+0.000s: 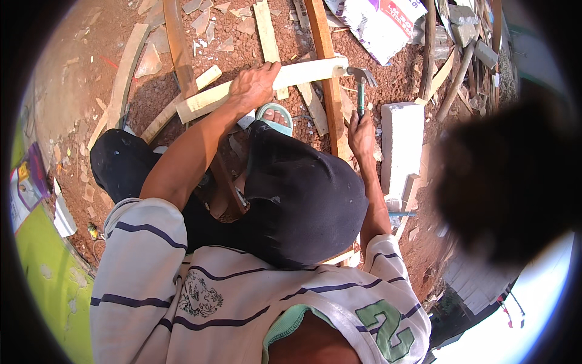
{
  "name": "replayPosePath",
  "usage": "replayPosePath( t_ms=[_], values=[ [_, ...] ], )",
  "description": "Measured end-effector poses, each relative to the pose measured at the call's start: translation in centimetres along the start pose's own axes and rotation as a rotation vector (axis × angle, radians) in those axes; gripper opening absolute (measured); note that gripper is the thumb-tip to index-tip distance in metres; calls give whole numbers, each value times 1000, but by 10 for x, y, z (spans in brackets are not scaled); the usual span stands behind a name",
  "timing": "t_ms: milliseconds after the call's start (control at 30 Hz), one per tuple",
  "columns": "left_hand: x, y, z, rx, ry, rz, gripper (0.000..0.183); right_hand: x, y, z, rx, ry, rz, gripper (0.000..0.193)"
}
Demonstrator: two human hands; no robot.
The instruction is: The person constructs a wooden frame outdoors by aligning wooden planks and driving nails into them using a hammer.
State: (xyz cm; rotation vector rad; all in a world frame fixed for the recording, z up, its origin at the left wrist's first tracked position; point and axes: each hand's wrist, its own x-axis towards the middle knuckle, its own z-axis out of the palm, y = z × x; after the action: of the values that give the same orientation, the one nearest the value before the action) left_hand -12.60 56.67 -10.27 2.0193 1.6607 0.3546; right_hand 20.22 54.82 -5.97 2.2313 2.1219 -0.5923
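Reddish soil spans the upper head view. Upper centre: left hand lies on pale board, finger closure unclear. Further right: right hand clamped around hammer, its head beside the board's right end.

Strong daylight catches the hammer and nearly bleaches the pale plank just left of it, while shadow darkens the red soil farther left. Before us onlookers, a dark shape blurs out of focus right of the hammer and lower; beneath that, a white patch glares. Well away from the hammer, the view bends into black corners.
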Motion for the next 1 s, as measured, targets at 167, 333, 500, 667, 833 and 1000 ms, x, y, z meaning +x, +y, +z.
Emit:
replayPosePath(
  t_ms=[167,333,500,667,833,1000],
  values=[
    [-5,-6,-11,45,-13,-15,40,8,-47,-109,796,534,-191,39],
    [1,8,-8,10,-7,8,42,-3,1,0,132,-7,-106,33],
    [-11,-7,-8,22,13,-4,43,3,-78,-125,601,543,-119,41],
    [5,5,-2,3,-3,35,43,8,-23,-32,686,469,-194,38],
    [-11,-14,-2,39,-15,-17,40,6,-75,-98,384,347,-127,30],
    [4,4,-1,1,0,28,40,9,-8,-40,709,545,-328,33]
  ],
)
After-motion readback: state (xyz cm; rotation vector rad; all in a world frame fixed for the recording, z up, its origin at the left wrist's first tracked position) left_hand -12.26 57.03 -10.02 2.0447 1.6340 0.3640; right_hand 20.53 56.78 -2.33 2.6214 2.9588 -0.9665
